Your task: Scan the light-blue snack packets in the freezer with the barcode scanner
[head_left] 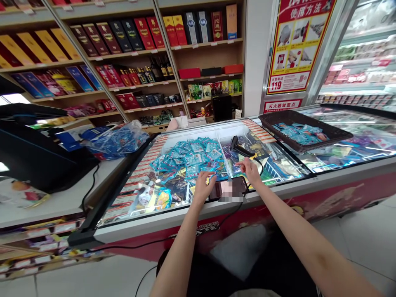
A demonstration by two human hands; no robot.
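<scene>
My left hand (204, 186) is at the near edge of a pile of small blue-green packets (193, 154), beside the left end of a phone (219, 188). Its thumb and fingers are apart, and no held packet can be made out. Above the phone's right end is my right hand (250, 171), index finger stretched out and the other fingers loosely bent, with nothing visible in it. The phone lies flat on the freezer's glass top, its screen partly blurred. Just beyond my right hand a black barcode scanner (239, 146) with a cable rests on the glass.
A dark woven basket (338, 133) with more blue-green packets stands on the chest freezer (148, 225) at right. To the left, a plastic bag of blue packets (119, 142) lies on a counter (69, 202) beside a black machine (40, 144). Shelves of boxes (108, 39) line the back.
</scene>
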